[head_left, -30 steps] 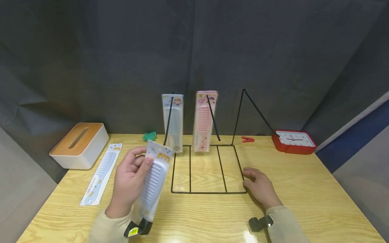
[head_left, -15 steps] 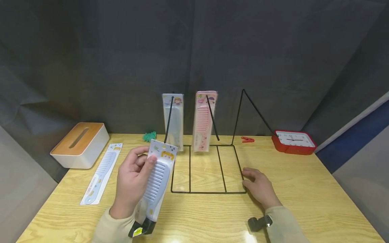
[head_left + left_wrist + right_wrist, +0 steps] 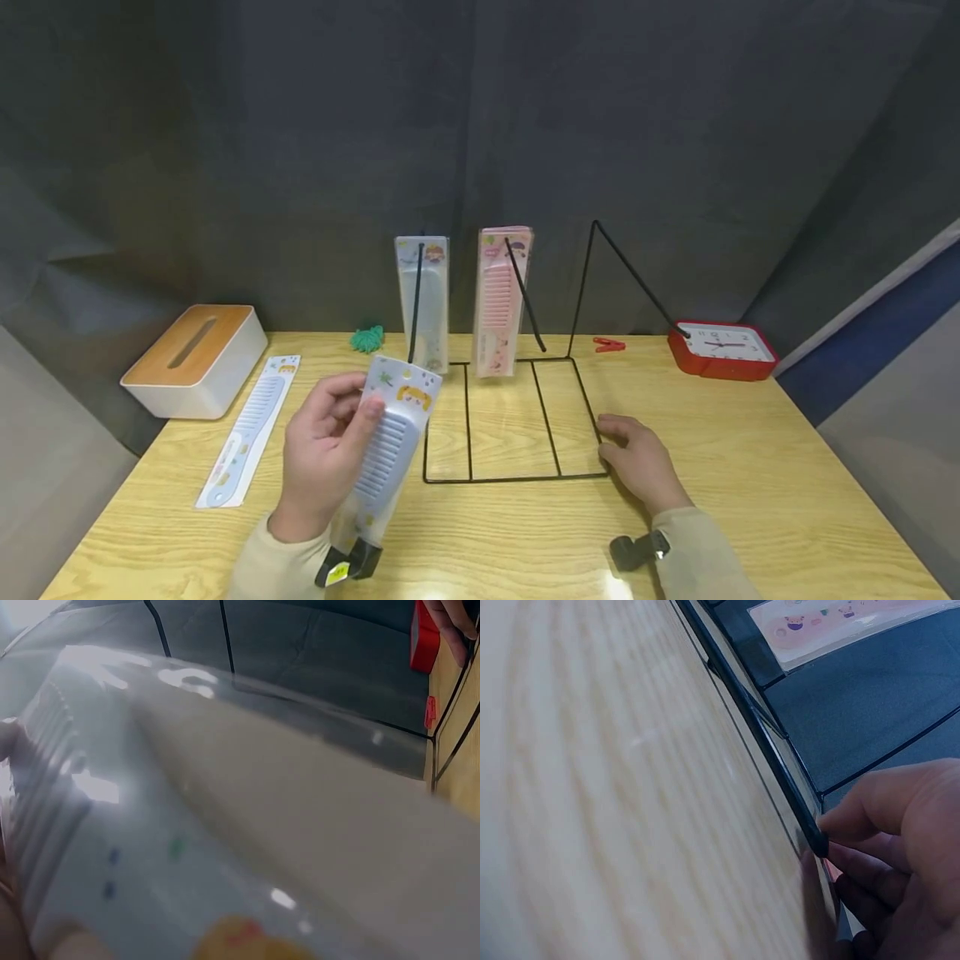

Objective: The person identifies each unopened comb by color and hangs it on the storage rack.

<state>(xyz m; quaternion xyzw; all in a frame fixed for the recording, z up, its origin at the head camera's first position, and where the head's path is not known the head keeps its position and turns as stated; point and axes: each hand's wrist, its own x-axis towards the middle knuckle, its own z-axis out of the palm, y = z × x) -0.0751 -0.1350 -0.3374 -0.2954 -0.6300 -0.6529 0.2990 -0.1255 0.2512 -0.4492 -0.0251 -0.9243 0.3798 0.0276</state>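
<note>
My left hand [image 3: 322, 458] pinches a packaged blue comb [image 3: 386, 458] between thumb and fingers, tilted, its hanging hole upward near the tip of the rack's left hook. In the left wrist view the comb's clear wrapper [image 3: 247, 787] fills most of the frame, blurred. A black wire display rack [image 3: 517, 479] stands on the table; my right hand [image 3: 641, 462] grips its near right corner, thumb and fingertips at the wire in the right wrist view. A packaged blue comb [image 3: 431, 312] hangs from the left hook, and packaged pink combs [image 3: 497, 300] hang from the middle one. The right hook [image 3: 637, 275] bears nothing.
Another packaged blue comb [image 3: 247, 433] lies flat on the table at the left, beside a white tissue box [image 3: 202, 375] with a wooden lid. Along the back are a green bundle [image 3: 367, 338], a red clip [image 3: 609, 344] and a red clock [image 3: 723, 350].
My left hand has moved slightly right with the packaged comb, bringing its top to the left hook's tip. My right hand stays at the rack's corner. The head view has shifted slightly.
</note>
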